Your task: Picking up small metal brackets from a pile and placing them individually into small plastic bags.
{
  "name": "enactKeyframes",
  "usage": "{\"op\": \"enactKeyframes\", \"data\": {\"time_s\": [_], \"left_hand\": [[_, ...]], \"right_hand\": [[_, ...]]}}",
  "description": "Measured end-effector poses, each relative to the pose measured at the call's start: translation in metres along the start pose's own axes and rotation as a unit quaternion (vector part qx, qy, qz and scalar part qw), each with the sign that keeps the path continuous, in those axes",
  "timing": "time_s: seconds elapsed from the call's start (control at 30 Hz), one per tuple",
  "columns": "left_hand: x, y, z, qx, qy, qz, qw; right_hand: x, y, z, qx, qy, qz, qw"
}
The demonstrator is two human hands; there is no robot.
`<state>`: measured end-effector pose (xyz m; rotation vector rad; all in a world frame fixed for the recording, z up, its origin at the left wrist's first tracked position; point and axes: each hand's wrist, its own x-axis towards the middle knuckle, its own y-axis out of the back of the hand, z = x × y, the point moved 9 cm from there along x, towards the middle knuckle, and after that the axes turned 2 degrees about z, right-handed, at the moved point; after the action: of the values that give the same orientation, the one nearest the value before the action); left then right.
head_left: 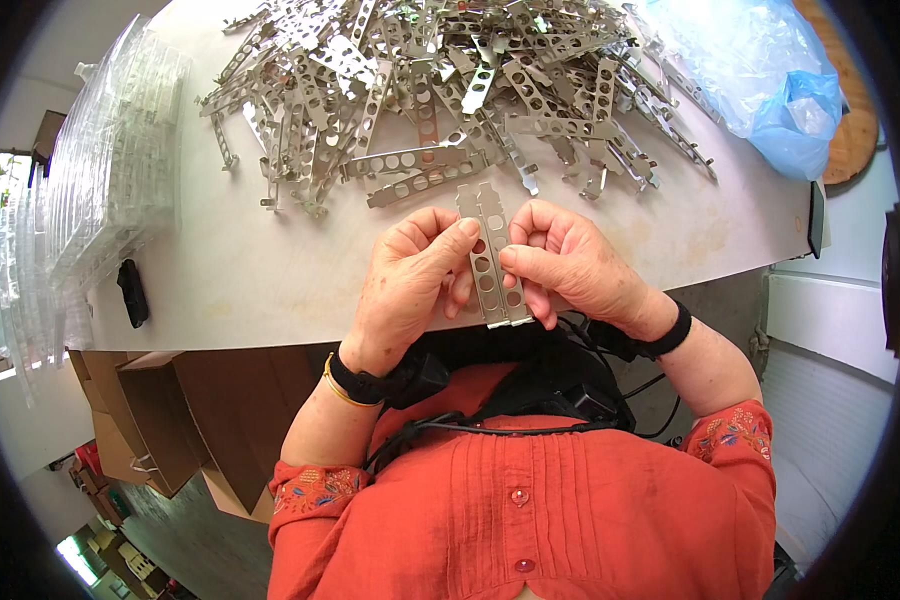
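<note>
Close to the table's near edge, I hold two flat metal slot brackets with round holes side by side, their long edges together. My left hand (pixel 405 275) pinches the left bracket (pixel 484 268) between thumb and fingers. The right bracket (pixel 495 222) is gripped by my right hand (pixel 580 262), its thumb lying across the front. Both brackets stand roughly upright in view, with bent tabs at their lower ends. Beyond my fingers lies a big heap of similar loose metal brackets (pixel 425 110), tangled in all directions.
Clear plastic trays (pixel 120 150) are stacked at the left of the white table (pixel 270 270), near a small black object (pixel 132 292). A blue plastic bag (pixel 795 120) sits at the far right by a round wooden piece (pixel 855 130). Cardboard boxes (pixel 240 400) stand below the table's left side.
</note>
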<state>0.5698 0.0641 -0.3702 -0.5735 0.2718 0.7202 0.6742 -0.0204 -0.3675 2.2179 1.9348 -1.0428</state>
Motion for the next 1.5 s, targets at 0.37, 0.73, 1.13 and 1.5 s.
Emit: {"op": "enactKeyframes", "data": {"time_s": [0.37, 0.73, 1.13, 1.5], "left_hand": [[0.0006, -0.0008, -0.0008, -0.014, -0.005, -0.006, 1.0], [0.0015, 0.0, -0.0027, -0.022, 0.0, -0.012, 1.0], [0.002, 0.0004, -0.0033, -0.021, 0.001, -0.017, 1.0], [0.0021, 0.0012, -0.003, -0.012, -0.001, -0.018, 1.0]], "right_hand": [[0.0002, 0.0001, 0.0009, 0.008, -0.004, -0.003, 1.0], [0.0002, -0.0007, 0.0004, 0.0, -0.002, -0.003, 1.0], [-0.0003, -0.0008, 0.0001, -0.003, -0.006, -0.001, 1.0], [0.0002, -0.0007, 0.0007, 0.001, -0.001, -0.006, 1.0]]}}
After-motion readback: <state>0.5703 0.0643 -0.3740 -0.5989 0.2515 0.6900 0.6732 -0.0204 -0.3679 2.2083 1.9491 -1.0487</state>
